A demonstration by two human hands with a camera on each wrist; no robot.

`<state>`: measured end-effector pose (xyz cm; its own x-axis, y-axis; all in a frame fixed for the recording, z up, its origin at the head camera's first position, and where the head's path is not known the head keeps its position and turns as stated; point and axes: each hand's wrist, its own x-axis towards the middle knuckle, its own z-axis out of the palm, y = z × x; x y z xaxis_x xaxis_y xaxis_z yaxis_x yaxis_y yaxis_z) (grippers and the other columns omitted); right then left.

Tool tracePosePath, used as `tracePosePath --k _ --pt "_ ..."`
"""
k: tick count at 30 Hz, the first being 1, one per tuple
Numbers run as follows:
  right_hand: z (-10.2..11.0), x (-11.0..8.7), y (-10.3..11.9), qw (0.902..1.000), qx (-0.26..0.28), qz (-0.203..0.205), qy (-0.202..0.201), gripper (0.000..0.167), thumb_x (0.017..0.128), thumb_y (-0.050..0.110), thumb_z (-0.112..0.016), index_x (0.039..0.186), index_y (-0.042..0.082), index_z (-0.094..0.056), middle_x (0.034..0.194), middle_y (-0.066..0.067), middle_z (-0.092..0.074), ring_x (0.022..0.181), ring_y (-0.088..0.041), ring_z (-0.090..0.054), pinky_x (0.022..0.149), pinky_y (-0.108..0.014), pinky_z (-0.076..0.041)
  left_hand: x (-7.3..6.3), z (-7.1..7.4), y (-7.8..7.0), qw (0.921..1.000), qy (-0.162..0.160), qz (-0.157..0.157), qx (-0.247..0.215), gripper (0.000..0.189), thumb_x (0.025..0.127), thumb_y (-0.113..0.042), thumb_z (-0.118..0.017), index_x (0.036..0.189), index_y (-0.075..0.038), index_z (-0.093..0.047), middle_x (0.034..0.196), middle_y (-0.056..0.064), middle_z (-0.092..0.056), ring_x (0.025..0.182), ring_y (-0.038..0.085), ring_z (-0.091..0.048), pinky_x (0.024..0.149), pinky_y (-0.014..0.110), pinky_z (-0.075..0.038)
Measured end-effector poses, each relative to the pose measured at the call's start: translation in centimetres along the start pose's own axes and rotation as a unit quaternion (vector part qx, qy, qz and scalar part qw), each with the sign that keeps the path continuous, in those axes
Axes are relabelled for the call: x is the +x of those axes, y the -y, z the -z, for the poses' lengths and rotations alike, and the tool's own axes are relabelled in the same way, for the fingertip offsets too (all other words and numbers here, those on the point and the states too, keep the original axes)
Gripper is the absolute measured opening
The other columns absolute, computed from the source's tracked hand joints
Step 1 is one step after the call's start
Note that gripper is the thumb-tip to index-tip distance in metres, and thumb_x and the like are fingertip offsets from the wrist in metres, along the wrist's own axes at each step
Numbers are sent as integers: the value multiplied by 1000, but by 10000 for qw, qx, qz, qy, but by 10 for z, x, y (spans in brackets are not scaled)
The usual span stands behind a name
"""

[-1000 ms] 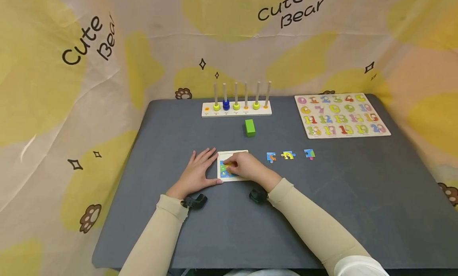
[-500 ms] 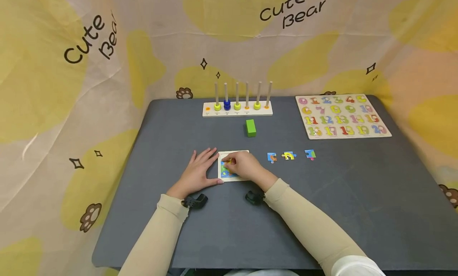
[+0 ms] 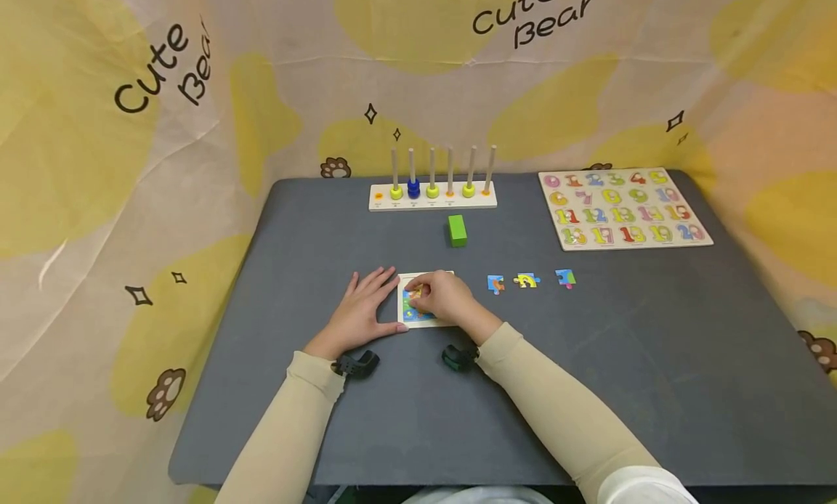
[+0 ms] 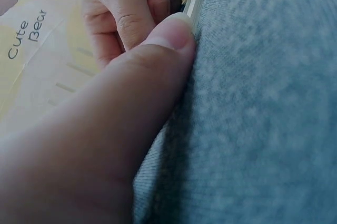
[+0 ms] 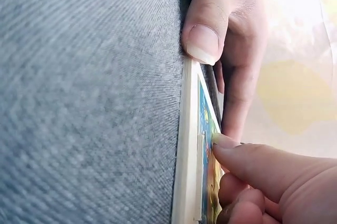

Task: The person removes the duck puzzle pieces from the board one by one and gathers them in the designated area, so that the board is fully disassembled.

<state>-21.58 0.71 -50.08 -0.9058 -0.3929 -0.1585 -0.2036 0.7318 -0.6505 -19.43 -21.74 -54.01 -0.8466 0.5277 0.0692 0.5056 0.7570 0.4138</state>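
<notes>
Cream puzzle frame [image 5: 183, 166], green block [image 3: 458, 231]

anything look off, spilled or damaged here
Nothing looks spilled or broken. One oddity: at the left end of the peg stand, an orange spot has no peg, though pegs stand along the rest; I can't tell if one is missing. Three puzzle pieces lie loose right of the frame.

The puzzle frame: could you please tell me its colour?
The puzzle frame is pale cream, best seen in the right wrist view.
</notes>
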Motion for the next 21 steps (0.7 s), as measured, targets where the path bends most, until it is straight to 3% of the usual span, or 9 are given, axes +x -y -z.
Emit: tracePosePath --k 8,14,21 --pt "-1 -1 1 9999 -89 -53 4 42 96 22 -79 137 14 -72 68 4 -59 55 -11 -50 52 -24 -34 1 0 0 9999 84 94 -43 101 86 -58 -82 163 -9 -38 171 10 -29 159 30 -17 125 62 1" --pt "-2 -1 0 10000 -76 -55 -32 24 97 21 -77 120 14 -80 66 3 -59 55 -11 -50 53 -25 -35 1 -2 0 9999 93 68 -70 101 86 -58 -81 163 -9 -37 171 10 -29 159 30 -18 125 62 1" --pt "5 3 2 9998 92 -132 138 21 98 16 -77 117 12 -81 67 -1 -55 58 -13 -45 58 -26 -34 3 -1 0 9999 86 64 -10 101 86 -58 -82 163 -9 -39 170 10 -30 159 30 -18 125 62 0"
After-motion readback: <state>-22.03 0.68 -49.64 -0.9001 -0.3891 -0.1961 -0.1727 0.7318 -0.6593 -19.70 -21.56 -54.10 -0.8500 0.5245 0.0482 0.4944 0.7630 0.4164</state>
